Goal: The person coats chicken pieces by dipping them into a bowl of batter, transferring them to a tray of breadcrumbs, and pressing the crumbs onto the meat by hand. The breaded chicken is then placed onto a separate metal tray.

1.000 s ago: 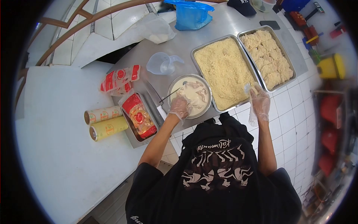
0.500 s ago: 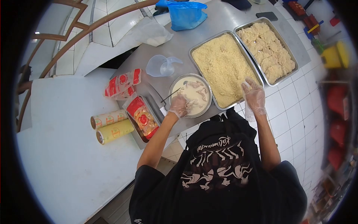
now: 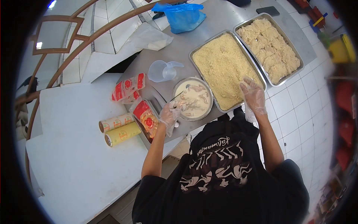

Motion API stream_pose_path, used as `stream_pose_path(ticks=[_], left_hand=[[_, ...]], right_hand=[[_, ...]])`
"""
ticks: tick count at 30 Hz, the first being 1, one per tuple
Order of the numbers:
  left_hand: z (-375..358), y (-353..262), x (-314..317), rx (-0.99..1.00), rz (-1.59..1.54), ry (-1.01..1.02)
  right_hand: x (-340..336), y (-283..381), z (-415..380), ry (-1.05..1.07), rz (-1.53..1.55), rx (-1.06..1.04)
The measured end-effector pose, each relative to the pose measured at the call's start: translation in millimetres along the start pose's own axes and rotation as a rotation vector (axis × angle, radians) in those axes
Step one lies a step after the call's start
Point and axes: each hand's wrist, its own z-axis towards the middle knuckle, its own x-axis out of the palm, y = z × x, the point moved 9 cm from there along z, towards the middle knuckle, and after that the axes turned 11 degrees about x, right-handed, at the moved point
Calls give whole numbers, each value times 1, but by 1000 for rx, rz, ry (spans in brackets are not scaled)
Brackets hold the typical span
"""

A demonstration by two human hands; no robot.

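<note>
Round bowl [image 3: 192, 118]: pale pieces [image 3: 203, 98] in milky liquid; gloved left hand [image 3: 170, 114] at its left rim, fingers curled, grip contents indeterminable. Adjacent tray of crumbs [image 3: 223, 71]: gloved right hand [image 3: 254, 98] at its near right edge, fingers bent, grip likewise unclear. Far-right tray [image 3: 300, 68]: crumb-coated pieces [image 3: 266, 50]. Left, metal pan [image 3: 147, 139]: red-printed bag [image 3: 146, 117]. All on the counter [image 3: 220, 16].

Pale, soft pieces [image 3: 194, 88] are sitting in runny white mix [image 3: 197, 110].
The round bowl [image 3: 194, 120] is standing beside a tray [image 3: 223, 111] of yellow crumbs [image 3: 223, 63].
</note>
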Motion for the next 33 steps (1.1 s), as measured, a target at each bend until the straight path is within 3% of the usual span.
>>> stream_pose_path(ticks=[4,11,13,17,20,22,26,29,31,33], left_hand=[[-12,-33,-13,-6,70,-10],[-18,-10,-48,-2,291,-178],[-25,-43,-44,38,59,-162],[-38,-68,-57,24,227,-212],[-50,-87,-60,1,164,-214],[-58,-82,-72,62,-72,-326],[-60,-97,-71,103,-110,-273],[-45,-93,-53,118,132,-251],[-28,-86,-38,55,743,-265],[-4,-58,-18,11,576,-194]], right_hand=[[3,0,6,25,-27,-10],[5,-6,17,28,7,-47],[7,-9,19,27,2,-69],[8,-9,19,53,44,-37],[6,-7,18,52,0,-42],[4,-7,18,58,2,-28],[3,-11,18,58,4,-20],[5,-13,19,50,5,-29],[8,-14,20,59,12,-24],[9,-17,22,63,13,-20]])
